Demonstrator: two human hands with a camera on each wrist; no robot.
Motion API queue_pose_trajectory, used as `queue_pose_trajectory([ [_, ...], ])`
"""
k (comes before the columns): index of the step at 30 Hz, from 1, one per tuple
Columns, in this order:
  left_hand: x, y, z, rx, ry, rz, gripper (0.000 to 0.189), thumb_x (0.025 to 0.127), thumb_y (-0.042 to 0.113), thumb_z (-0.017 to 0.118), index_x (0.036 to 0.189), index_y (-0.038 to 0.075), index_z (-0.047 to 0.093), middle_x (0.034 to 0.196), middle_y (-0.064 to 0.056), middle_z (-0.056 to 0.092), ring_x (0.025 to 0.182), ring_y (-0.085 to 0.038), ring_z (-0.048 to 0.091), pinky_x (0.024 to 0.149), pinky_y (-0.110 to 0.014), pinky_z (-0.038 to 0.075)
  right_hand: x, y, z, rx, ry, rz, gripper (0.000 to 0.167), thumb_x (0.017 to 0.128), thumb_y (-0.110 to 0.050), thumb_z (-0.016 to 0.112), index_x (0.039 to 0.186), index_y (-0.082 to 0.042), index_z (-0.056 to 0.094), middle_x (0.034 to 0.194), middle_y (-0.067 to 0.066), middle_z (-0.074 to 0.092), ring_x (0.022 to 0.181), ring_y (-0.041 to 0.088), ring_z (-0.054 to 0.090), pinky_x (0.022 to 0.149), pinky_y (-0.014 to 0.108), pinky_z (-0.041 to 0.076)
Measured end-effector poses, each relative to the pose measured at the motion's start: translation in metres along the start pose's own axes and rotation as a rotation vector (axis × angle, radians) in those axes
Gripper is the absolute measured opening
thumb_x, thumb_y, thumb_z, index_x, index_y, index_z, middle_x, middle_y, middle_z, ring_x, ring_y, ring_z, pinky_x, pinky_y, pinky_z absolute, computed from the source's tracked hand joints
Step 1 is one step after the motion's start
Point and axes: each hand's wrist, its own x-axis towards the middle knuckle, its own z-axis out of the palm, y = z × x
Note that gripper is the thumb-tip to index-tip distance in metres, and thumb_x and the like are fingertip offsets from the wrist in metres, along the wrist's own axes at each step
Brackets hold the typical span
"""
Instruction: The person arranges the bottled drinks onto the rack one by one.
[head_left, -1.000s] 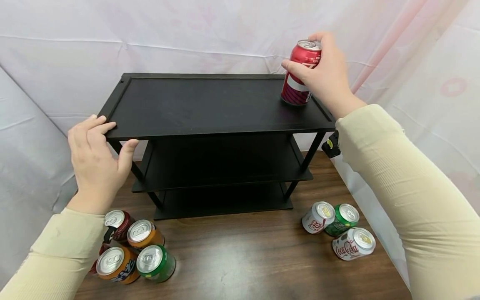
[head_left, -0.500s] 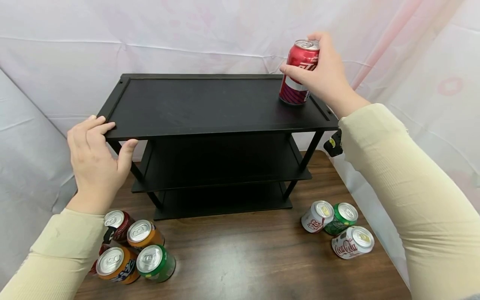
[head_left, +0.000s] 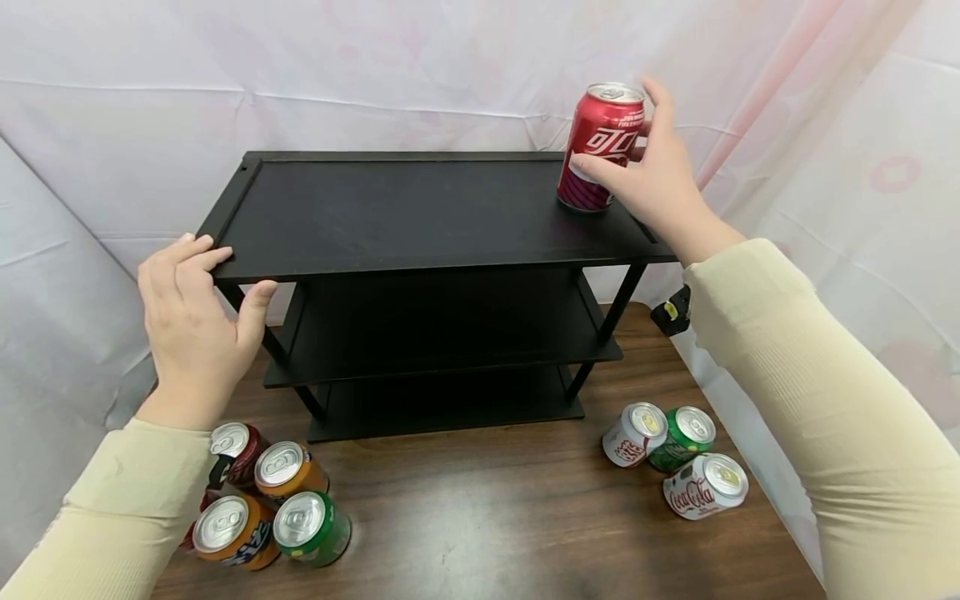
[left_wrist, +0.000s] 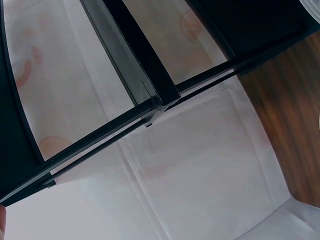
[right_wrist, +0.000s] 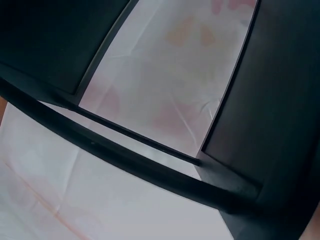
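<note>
A red soda can [head_left: 604, 125] stands upright at the right end of the top tier of a black three-tier shelf [head_left: 405, 212]. My right hand [head_left: 663, 183] is around the can's right side, its thumb overlapping the front and the raised index finger apart from the top. The other fingers are partly hidden behind the can. My left hand [head_left: 191, 321] rests on the shelf's front left corner, fingers on top and thumb spread by the front edge. A fingertip [left_wrist: 2, 220] shows at the left wrist view's edge; the right wrist view has the shelf's end frame [right_wrist: 115, 155].
On the wooden table [head_left: 465, 508], front left, several cans crowd together, including a green can [head_left: 326, 529], an orange can [head_left: 300, 475] and a dark red can [head_left: 247, 458]. At right stand a silver can [head_left: 626, 442], a green can [head_left: 675, 450] and a white Coca-Cola can [head_left: 693, 492].
My right hand has loosened around the red can: the index finger has come off its top and the thumb has slid lower, showing more of the label. The left hand stays put.
</note>
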Motion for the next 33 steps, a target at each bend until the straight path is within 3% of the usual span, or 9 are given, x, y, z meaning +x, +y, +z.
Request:
queue_pose_trajectory([
  [5, 0.000, 0.002, 0.000, -0.005, 0.009, -0.004, 0.077, 0.092, 0.065, 0.052, 0.112, -0.009, 0.055, 0.124, -0.028, 0.053, 0.126, -0.043, 0.047, 0.113, -0.050, 0.034, -0.006, 0.003, -0.002, 0.004, 0.017, 0.009, 0.099, 0.086, -0.044, 0.072, 0.156, -0.037, 0.003, 0.155, 0.008, 0.036, 0.135, 0.026, 0.049, 0.114, 0.044, 0.039],
  [15, 0.004, 0.013, -0.001, -0.009, 0.013, -0.012, 0.077, 0.094, 0.065, 0.049, 0.111, -0.010, 0.053, 0.122, -0.031, 0.051, 0.124, -0.047, 0.046, 0.113, -0.052, 0.034, -0.014, 0.011, -0.005, 0.023, 0.040, -0.013, 0.096, 0.086, -0.041, 0.073, 0.157, -0.032, 0.008, 0.153, 0.008, 0.039, 0.134, 0.027, 0.051, 0.112, 0.040, 0.042],
  [27, -0.001, 0.000, 0.001, 0.003, 0.010, -0.001, 0.078, 0.092, 0.066, 0.051, 0.112, -0.009, 0.055, 0.123, -0.029, 0.053, 0.127, -0.043, 0.047, 0.112, -0.050, 0.035, -0.032, 0.023, -0.002, -0.033, 0.056, -0.024, 0.097, 0.085, -0.043, 0.074, 0.158, -0.030, 0.011, 0.155, 0.007, 0.037, 0.138, 0.030, 0.048, 0.115, 0.045, 0.039],
  [33, 0.000, -0.001, 0.001, 0.005, 0.010, 0.003, 0.077, 0.092, 0.066, 0.051, 0.113, -0.009, 0.055, 0.123, -0.030, 0.053, 0.127, -0.042, 0.047, 0.113, -0.050, 0.034, -0.040, 0.026, -0.001, -0.026, 0.063, -0.023, 0.096, 0.085, -0.044, 0.074, 0.157, -0.032, 0.012, 0.155, 0.006, 0.038, 0.138, 0.028, 0.048, 0.116, 0.043, 0.038],
])
